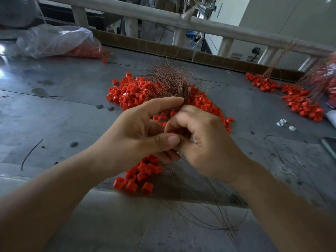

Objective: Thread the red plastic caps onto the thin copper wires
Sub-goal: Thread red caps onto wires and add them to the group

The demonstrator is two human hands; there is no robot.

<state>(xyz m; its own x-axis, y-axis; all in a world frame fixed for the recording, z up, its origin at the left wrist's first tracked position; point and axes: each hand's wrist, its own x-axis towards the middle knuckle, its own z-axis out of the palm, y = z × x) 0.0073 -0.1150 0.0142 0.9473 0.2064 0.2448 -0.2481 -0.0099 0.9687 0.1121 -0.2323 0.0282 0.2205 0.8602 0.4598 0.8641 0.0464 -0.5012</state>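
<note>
Hands, two, around one red cap.

Left hand and right hand pinch red cap.

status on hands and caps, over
Left hand grips copper wires. Right hand pinches a red cap at the left thumb. Underneath, loose strands trail past both wrists; nothing blocking.
</note>
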